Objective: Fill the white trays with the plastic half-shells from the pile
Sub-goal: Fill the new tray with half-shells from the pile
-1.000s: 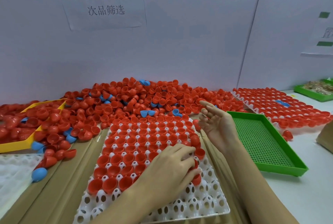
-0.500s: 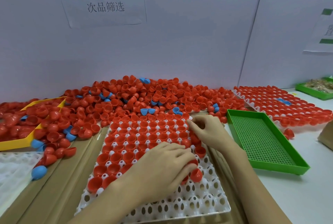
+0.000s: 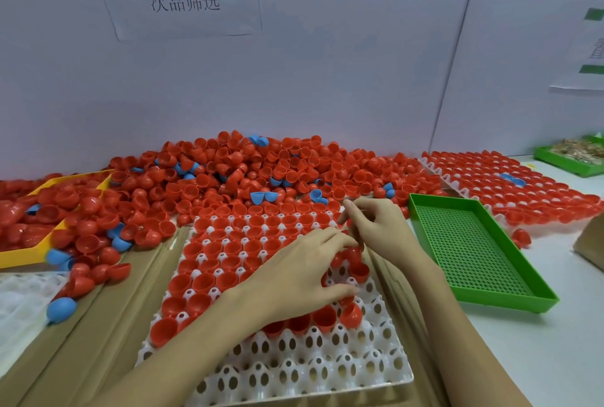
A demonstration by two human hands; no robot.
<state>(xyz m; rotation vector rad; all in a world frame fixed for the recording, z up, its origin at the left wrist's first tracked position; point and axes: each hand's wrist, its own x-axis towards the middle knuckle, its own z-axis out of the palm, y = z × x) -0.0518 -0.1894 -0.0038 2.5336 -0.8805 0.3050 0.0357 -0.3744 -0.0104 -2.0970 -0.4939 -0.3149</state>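
Far left of our hands, a yellow tray [image 3: 19, 257] sat heaped with red half-shells, its near edge bare. Below it lay the corner of a second white tray [image 3: 19, 302], with a blue shell [image 3: 61, 309] at its right edge on the brown cardboard [image 3: 108, 325].

The pile [image 3: 235, 174] ran along the wall beyond both hands, spilling onto the far edge of the white tray [image 3: 294, 370] under them. That tray's far rows held red half-shells; its near rows stood open, giving free room toward us.

Our left hand [image 3: 294, 275] lay across the tray's right-middle, fingers curled over several red half-shells [image 3: 351, 313]; we could not tell whether it gripped them. Our right hand [image 3: 376, 230] was just beyond, touching the left's fingertips, fingers bent at the tray's right edge; what it pinched was hidden.

Right of the hands, a green perforated tray [image 3: 474, 253] sat with a narrow gap beside the white tray. Beyond it, a filled tray [image 3: 523, 190].
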